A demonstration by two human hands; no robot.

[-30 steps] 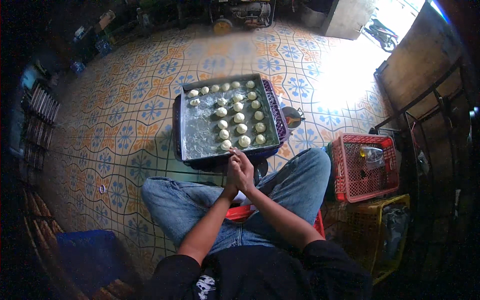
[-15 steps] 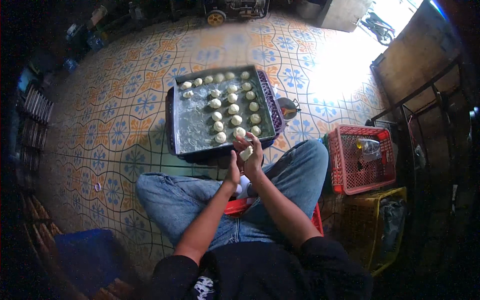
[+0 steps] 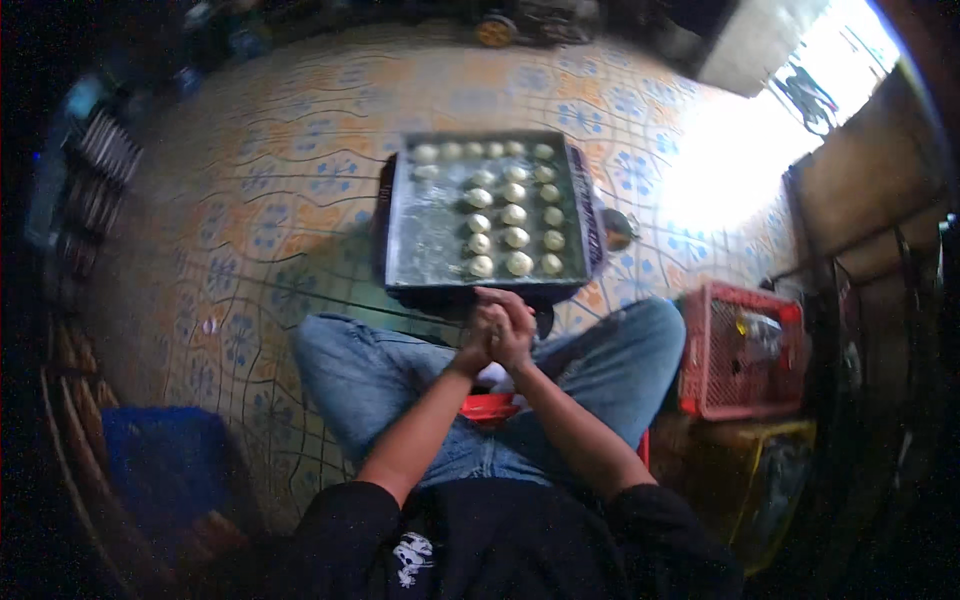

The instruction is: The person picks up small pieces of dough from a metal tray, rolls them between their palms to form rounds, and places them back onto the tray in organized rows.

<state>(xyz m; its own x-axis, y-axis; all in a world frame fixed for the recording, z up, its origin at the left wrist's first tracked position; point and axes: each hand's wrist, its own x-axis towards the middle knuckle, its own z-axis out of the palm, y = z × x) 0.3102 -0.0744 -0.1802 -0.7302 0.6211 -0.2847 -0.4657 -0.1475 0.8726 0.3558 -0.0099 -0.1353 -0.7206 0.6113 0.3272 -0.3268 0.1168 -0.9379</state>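
Note:
My left hand (image 3: 477,348) and my right hand (image 3: 514,328) are pressed together just off the near edge of a square metal tray (image 3: 428,235). Closed between the palms is a pale lump of dough, almost wholly hidden by my fingers. Rows of round dough balls (image 3: 516,238) fill the tray's right half and run along its far edge; one smaller, uneven lump (image 3: 427,172) lies near the far left corner. The tray's left part shows bare, floury-looking metal. Beneath the tray is a dark purple crate (image 3: 594,215).
A small metal pot (image 3: 620,229) stands on the patterned tile floor right of the tray. Beyond my right knee are a red crate (image 3: 695,350) holding a clear bag and a yellow crate (image 3: 750,492). A blue object (image 3: 165,455) lies at the lower left. A wheeled machine (image 3: 495,32) stands far back.
My hands have come together over the dough lump, which showed in my right hand before. The view has shifted, so the tray appears further right and straighter.

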